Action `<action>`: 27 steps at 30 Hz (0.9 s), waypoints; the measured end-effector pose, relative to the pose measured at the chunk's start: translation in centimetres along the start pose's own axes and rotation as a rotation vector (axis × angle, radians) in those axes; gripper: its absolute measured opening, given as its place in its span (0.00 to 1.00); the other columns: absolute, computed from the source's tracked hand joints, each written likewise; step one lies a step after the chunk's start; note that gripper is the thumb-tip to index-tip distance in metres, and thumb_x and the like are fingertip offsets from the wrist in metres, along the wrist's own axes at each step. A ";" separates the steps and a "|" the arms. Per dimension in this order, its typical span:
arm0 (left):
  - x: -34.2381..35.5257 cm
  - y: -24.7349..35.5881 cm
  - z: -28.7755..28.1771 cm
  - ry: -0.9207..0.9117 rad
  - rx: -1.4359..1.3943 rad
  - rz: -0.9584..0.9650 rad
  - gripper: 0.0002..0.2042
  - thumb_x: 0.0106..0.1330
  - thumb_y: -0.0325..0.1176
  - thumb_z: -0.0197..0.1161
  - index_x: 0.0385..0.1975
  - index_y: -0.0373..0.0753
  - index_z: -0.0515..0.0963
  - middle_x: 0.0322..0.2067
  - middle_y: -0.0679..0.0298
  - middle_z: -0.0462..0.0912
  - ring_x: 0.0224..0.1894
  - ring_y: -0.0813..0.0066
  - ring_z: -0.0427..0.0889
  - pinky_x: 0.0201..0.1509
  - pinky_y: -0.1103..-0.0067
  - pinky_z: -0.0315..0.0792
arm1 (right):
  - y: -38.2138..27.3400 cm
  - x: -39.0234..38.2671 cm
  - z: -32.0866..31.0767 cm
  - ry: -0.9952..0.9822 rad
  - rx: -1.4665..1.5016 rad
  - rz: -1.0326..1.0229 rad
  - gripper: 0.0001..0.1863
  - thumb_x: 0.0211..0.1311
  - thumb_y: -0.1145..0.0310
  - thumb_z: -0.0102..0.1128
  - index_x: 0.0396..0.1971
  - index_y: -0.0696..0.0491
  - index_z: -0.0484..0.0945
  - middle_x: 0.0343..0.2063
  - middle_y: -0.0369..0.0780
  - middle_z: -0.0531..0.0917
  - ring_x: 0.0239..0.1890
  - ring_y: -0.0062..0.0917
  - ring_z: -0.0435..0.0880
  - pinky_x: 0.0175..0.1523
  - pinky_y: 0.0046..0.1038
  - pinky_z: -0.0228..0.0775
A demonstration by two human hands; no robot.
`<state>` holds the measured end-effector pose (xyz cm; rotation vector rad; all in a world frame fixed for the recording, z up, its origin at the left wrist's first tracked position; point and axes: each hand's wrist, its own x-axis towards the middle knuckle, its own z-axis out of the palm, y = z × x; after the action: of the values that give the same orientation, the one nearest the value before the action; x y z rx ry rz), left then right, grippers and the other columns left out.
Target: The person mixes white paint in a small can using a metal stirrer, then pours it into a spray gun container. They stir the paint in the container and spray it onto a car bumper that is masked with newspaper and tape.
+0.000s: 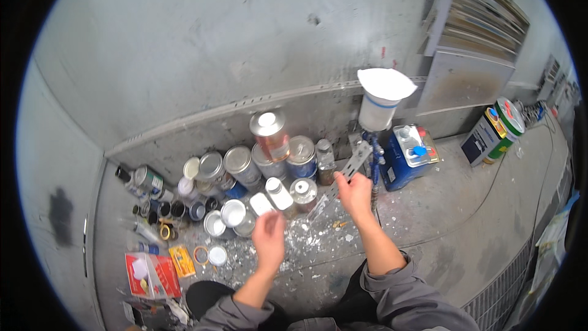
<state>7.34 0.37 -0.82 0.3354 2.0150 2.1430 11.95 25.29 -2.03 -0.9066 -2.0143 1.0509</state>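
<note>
My right hand (pixel 355 195) is closed around a flat grey strip with slots, like a paint stirring stick (pixel 358 158). The strip slants from beside the spray gun stand down toward the small cans. My left hand (pixel 269 239) is smeared by motion, its fingers partly curled. Just beyond its fingertips are a white-topped container (pixel 261 203) and a white-capped bottle (pixel 278 192); whether it touches either cannot be made out. A round metal can (pixel 303 191) sits between the hands. Behind stands a clear bottle (pixel 325 158).
Several paint cans (pixel 242 164) line the wall, with a copper-coloured can (pixel 269 135) raised among them. A white paper strainer (pixel 384 89) sits in a cup above blue tubing. Rightward are a blue solvent tin (pixel 406 156) and a green canister (pixel 507 124). A red box (pixel 153 276) lies left.
</note>
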 end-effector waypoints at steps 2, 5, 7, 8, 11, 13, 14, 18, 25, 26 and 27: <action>5.8 7.9 5.4 -0.233 -0.019 0.290 0.11 0.73 0.22 0.65 0.53 0.30 0.79 0.48 0.60 0.86 0.50 0.74 0.86 0.54 0.77 0.80 | -1.6 -0.6 -0.6 -0.065 0.052 0.105 0.25 0.62 0.51 0.72 0.25 0.64 0.84 0.24 0.57 0.85 0.30 0.53 0.87 0.35 0.47 0.77; 13.7 14.7 14.3 -0.435 0.252 0.624 0.15 0.71 0.23 0.64 0.56 0.34 0.78 0.50 0.54 0.88 0.51 0.64 0.88 0.55 0.72 0.80 | -1.6 -0.6 -1.5 -0.085 -0.036 0.129 0.22 0.62 0.52 0.71 0.30 0.61 0.86 0.26 0.55 0.86 0.33 0.53 0.88 0.38 0.48 0.78; 16.9 15.9 18.6 -0.458 0.390 0.686 0.18 0.71 0.23 0.64 0.60 0.38 0.76 0.50 0.53 0.88 0.50 0.62 0.88 0.55 0.70 0.80 | -3.3 -1.2 -2.5 -0.120 -0.071 0.114 0.20 0.63 0.53 0.70 0.33 0.58 0.87 0.27 0.54 0.87 0.34 0.52 0.88 0.40 0.47 0.79; 18.0 16.5 19.4 -0.441 0.466 0.675 0.19 0.71 0.22 0.64 0.61 0.40 0.75 0.49 0.53 0.88 0.49 0.63 0.88 0.54 0.70 0.80 | -4.3 -1.7 -2.3 -0.127 -0.017 0.096 0.21 0.63 0.53 0.71 0.32 0.59 0.87 0.26 0.55 0.86 0.33 0.53 0.88 0.39 0.47 0.79; 19.3 15.8 23.1 -0.457 0.593 0.745 0.21 0.72 0.22 0.63 0.63 0.44 0.72 0.50 0.52 0.88 0.48 0.60 0.88 0.54 0.68 0.80 | -4.0 -1.9 -2.7 -0.110 0.055 0.075 0.21 0.62 0.52 0.72 0.31 0.59 0.88 0.24 0.54 0.86 0.31 0.52 0.88 0.38 0.45 0.79; 19.4 15.5 25.0 -0.464 0.671 0.813 0.20 0.72 0.22 0.62 0.62 0.43 0.71 0.49 0.50 0.87 0.50 0.54 0.88 0.54 0.65 0.80 | -3.0 -1.3 -3.4 -0.121 0.003 0.072 0.20 0.62 0.53 0.72 0.31 0.58 0.88 0.24 0.54 0.86 0.31 0.51 0.88 0.38 0.45 0.78; 19.4 15.3 25.4 -0.447 0.683 0.845 0.20 0.72 0.22 0.62 0.62 0.43 0.71 0.49 0.50 0.87 0.49 0.55 0.88 0.53 0.65 0.80 | -2.8 -1.3 -3.6 -0.138 -0.022 0.073 0.19 0.63 0.53 0.71 0.31 0.57 0.89 0.24 0.53 0.86 0.31 0.51 0.88 0.38 0.45 0.78; 21.0 14.8 26.2 -0.404 0.762 0.905 0.20 0.71 0.20 0.62 0.61 0.43 0.72 0.46 0.51 0.88 0.48 0.57 0.89 0.52 0.66 0.79 | -1.8 -1.0 -2.9 -0.188 -0.031 0.087 0.19 0.63 0.53 0.71 0.32 0.57 0.89 0.25 0.52 0.86 0.32 0.52 0.87 0.39 0.46 0.78; 21.1 16.8 25.9 -0.543 0.709 0.874 0.16 0.70 0.25 0.60 0.57 0.42 0.78 0.48 0.46 0.87 0.51 0.44 0.85 0.55 0.62 0.78 | -1.5 -0.9 -3.4 -0.194 0.022 0.069 0.18 0.63 0.53 0.71 0.33 0.56 0.89 0.26 0.52 0.87 0.34 0.52 0.88 0.41 0.47 0.79; 21.2 16.8 25.8 -0.551 0.671 0.864 0.15 0.70 0.25 0.60 0.56 0.42 0.79 0.47 0.47 0.87 0.50 0.45 0.86 0.54 0.63 0.78 | -1.8 -0.7 -3.6 -0.202 0.031 0.074 0.18 0.63 0.53 0.71 0.33 0.56 0.89 0.26 0.53 0.87 0.34 0.52 0.88 0.41 0.47 0.79; 21.2 16.8 25.7 -0.560 0.632 0.854 0.15 0.70 0.24 0.61 0.55 0.42 0.80 0.46 0.47 0.88 0.49 0.47 0.87 0.53 0.64 0.79 | -2.0 -0.7 -3.8 -0.209 0.040 0.081 0.18 0.63 0.53 0.70 0.33 0.55 0.89 0.26 0.53 0.87 0.34 0.53 0.88 0.41 0.47 0.79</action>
<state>-5.24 29.90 18.18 1.9153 2.3180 1.3155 14.84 25.32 1.22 -0.8953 -2.1325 1.2715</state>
